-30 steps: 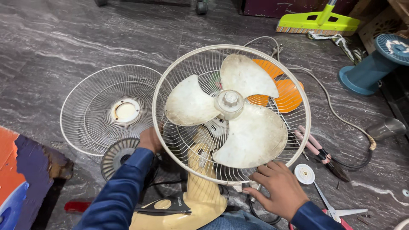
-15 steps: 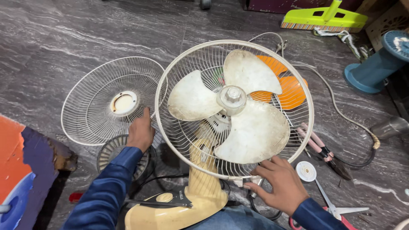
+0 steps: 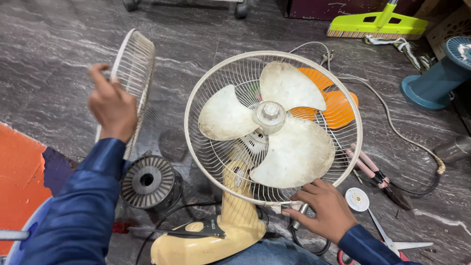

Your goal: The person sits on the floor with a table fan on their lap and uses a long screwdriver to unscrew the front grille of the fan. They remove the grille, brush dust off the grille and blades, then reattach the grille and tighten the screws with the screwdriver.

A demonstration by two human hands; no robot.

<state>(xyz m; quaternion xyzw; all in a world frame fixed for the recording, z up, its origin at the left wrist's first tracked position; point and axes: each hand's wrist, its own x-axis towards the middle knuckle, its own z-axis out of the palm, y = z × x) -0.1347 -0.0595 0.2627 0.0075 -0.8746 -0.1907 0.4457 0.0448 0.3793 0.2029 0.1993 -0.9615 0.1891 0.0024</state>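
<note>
A cream table fan lies on its back with its rear wire guard (image 3: 196, 93) facing up. Its dirty white three-blade propeller (image 3: 274, 122) sits on the hub, and the cream base (image 3: 230, 230) points toward me. My left hand (image 3: 110, 103) grips the loose front wire guard (image 3: 135, 68) and holds it lifted and tilted on edge, left of the fan. At the fan's lower rim, my right hand (image 3: 321, 208) rests on the rear guard.
A black ribbed motor part (image 3: 147, 179) sits on the dark stone floor by the fan base. Orange fan blades (image 3: 338, 103) lie behind the guard. Pink-handled pliers (image 3: 375, 174), scissors (image 3: 387, 238), a white disc (image 3: 356, 198), a cable (image 3: 392, 122), a blue stand (image 3: 434, 83) and a green broom (image 3: 378, 22) lie right.
My left hand took hold of the front guard that lay flat on the floor and raised it on edge. The motor part under it now shows fully. The right hand stayed on the rim.
</note>
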